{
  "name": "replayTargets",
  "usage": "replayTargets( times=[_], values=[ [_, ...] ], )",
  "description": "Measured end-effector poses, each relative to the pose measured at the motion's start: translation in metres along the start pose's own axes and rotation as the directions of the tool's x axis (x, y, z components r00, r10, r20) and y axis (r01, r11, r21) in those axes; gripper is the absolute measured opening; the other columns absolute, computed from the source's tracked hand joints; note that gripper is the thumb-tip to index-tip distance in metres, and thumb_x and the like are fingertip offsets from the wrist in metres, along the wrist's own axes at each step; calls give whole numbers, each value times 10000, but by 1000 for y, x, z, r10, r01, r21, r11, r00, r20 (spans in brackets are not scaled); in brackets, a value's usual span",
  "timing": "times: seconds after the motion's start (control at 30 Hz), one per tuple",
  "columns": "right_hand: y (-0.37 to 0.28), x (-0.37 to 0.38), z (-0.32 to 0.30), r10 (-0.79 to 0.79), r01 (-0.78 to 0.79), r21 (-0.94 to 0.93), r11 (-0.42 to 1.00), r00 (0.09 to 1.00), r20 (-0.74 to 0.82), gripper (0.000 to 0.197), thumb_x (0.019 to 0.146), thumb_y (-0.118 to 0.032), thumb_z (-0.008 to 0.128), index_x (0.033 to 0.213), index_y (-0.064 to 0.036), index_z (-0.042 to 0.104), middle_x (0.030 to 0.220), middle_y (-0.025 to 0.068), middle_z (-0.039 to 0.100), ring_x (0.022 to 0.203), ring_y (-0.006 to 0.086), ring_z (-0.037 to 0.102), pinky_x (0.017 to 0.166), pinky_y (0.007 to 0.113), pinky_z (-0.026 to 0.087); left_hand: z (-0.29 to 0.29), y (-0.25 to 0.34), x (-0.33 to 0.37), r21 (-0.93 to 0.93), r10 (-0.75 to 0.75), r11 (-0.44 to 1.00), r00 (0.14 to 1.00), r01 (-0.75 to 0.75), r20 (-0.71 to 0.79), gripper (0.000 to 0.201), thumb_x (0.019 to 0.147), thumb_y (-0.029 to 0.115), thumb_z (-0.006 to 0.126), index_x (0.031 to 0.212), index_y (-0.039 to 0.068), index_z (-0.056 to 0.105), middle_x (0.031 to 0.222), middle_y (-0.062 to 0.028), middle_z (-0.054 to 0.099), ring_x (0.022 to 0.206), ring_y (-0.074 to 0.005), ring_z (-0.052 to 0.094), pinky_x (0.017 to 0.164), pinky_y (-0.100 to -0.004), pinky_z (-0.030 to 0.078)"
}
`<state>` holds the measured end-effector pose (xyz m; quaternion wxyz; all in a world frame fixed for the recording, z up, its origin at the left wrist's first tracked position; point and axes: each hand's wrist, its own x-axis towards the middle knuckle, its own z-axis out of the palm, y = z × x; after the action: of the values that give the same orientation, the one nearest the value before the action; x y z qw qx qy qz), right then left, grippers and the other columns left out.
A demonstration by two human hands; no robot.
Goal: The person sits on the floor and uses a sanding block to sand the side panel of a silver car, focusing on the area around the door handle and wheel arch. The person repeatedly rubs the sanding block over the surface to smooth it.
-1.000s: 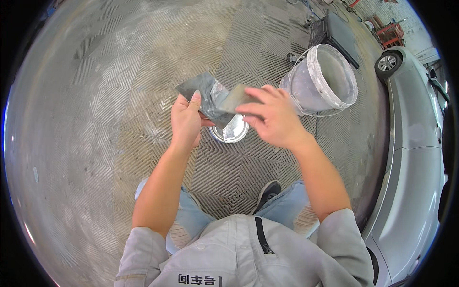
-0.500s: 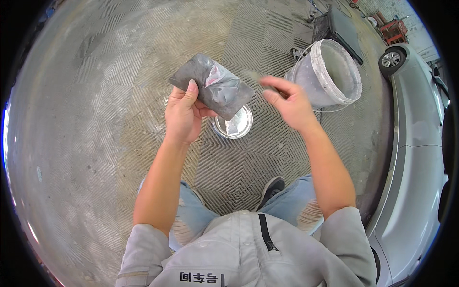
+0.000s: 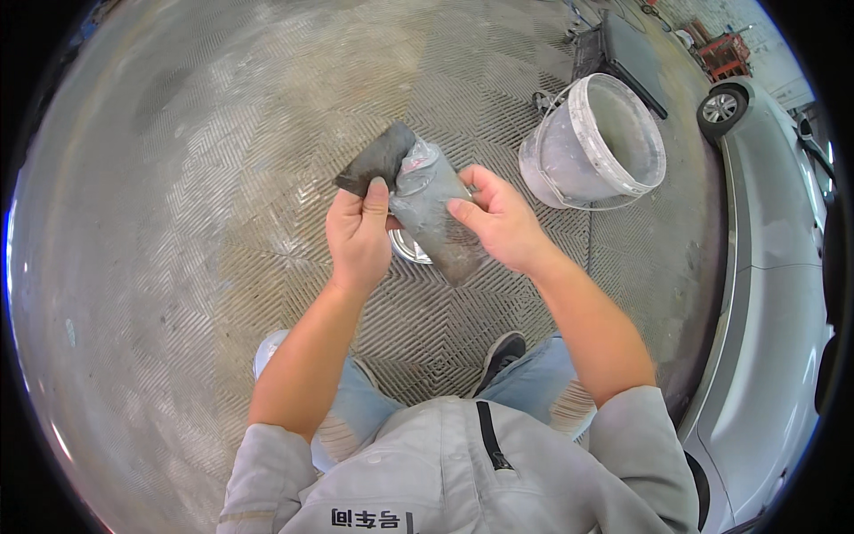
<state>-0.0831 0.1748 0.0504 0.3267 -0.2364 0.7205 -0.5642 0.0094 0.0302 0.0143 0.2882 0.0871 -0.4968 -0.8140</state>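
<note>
Both hands are closed on a dark grey rectangular putty sheet (image 3: pixel 366 167) in front of me. Grey putty (image 3: pixel 416 178) with a pink streak sits near its middle, and a lighter grey smear covers its right part. My left hand (image 3: pixel 358 236) pinches the dark end, thumb on top and fingers beneath. At the opposite edge is my right hand (image 3: pixel 505 222), thumb on the smeared face and fingers curled behind; I cannot tell whether it also holds a separate thin scraper. Below the sheet, partly covered, a shiny round tin (image 3: pixel 407 249) stands on the floor.
A whitish, stained plastic bucket (image 3: pixel 556 160) with a wire handle is tilted at the right. Behind it lies a black case-like object (image 3: pixel 633 58). A silver car (image 3: pixel 765 294) lines the far right side. Patterned floor (image 3: pixel 267 205) spreads around my shoes.
My right hand, blurred and apart before, has moved left and down onto the sheet's right edge. The sheet has turned and dropped slightly, and now covers more of the tin.
</note>
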Motion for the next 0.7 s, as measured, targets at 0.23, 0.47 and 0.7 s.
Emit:
replayTargets(
  times=[0.23, 0.47, 0.7],
  values=[
    [-7, -4, -10, -235, 258, 192, 947, 962, -137, 188, 876, -71, 541, 1042, 2, 491, 830, 36, 619, 675, 57, 539, 582, 215, 431, -10, 1, 2, 349, -17, 936, 987, -40, 160, 247, 949, 158, 433, 1095, -18, 525, 927, -83, 621, 757, -162, 621, 613, -274, 540],
    [-19, -5, -24, -666, 643, -222, 733, 745, -44, 375, 773, -60, 648, 1141, -51, 576, 1209, 111, 522, 1059, 192, 521, 897, 307, 410, -10, 11, 16, -134, -325, 935, 945, 327, 36, 203, 955, 198, 406, 1037, 45, 512, 892, -93, 642, 663, -173, 645, 488, -287, 543],
    [-11, -4, -28, -302, 318, -322, 892, 948, 102, 324, 738, -66, 672, 1051, -76, 586, 1268, 145, 463, 1179, 274, 449, 974, 356, 355, -16, 13, 16, -161, -276, 945, 959, 284, 67, 196, 944, 197, 434, 1042, 54, 525, 888, -81, 643, 663, -161, 640, 462, -276, 536]
  ],
)
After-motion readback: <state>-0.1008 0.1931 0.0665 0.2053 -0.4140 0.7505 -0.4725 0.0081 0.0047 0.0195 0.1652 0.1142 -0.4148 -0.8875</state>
